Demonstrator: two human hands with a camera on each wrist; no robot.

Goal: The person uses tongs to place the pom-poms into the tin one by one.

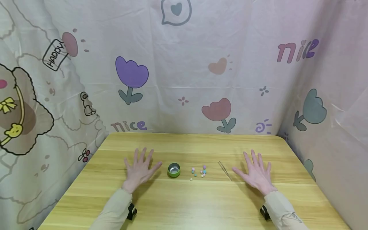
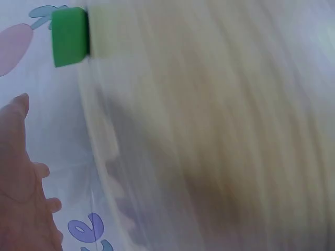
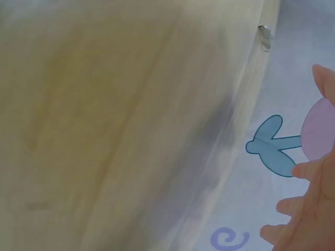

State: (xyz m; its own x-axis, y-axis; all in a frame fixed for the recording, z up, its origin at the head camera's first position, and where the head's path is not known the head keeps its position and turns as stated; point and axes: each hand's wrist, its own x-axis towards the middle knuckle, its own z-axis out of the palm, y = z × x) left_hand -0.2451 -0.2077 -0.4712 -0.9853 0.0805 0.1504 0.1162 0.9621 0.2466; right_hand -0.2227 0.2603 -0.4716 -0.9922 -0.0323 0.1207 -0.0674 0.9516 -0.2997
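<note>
My left hand [image 1: 140, 171] has its fingers spread, just left of a small round green tin [image 1: 173, 170]. The tin's silvery inside shows from above, and its green side [image 2: 70, 36] appears at the top of the left wrist view. Several small pastel beads [image 1: 204, 172] lie loose to the right of the tin. Farther right, a pair of metal tweezers [image 1: 225, 171] lies at a slant, its end [image 3: 265, 38] visible in the right wrist view. Beside the tweezers, my right hand [image 1: 255, 172] is spread too. Neither hand holds anything.
A light wooden table [image 1: 184, 204] spans the space before me. Printed fabric [image 1: 184, 64] with flowers and lettering hangs behind it and along both sides. Dark wrist devices [image 1: 131, 211] show by both sleeves.
</note>
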